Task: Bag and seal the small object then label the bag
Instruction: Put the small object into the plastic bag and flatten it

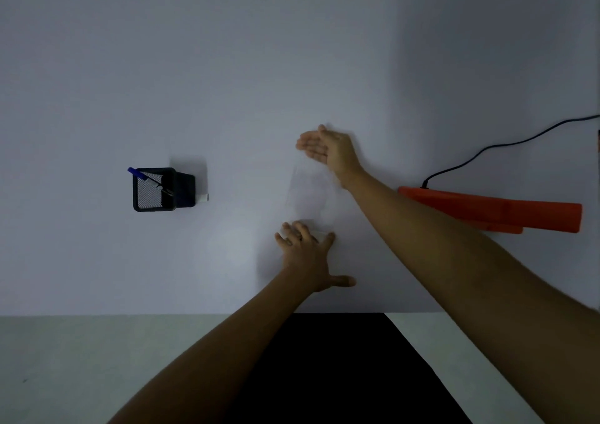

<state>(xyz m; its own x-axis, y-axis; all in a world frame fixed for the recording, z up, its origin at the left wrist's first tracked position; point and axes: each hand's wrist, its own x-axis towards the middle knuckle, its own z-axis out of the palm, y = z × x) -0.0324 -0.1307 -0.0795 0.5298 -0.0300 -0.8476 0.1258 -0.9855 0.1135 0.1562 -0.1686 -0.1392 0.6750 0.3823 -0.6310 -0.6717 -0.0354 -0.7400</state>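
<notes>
A clear plastic bag (310, 193) lies flat on the white table (227, 98), barely visible against it. My left hand (308, 254) rests palm down with fingers spread on the bag's near end. My right hand (328, 145) hovers at the bag's far end, fingers straight and together, palm turned left, holding nothing. An orange heat sealer (493, 207) with a black cord (506, 145) lies to the right of my right forearm. I cannot make out the small object inside the bag.
A black mesh pen holder (162, 189) with a blue pen (138, 174) stands at the left, a small white item (203, 198) beside its base. The table's near edge runs below my left wrist.
</notes>
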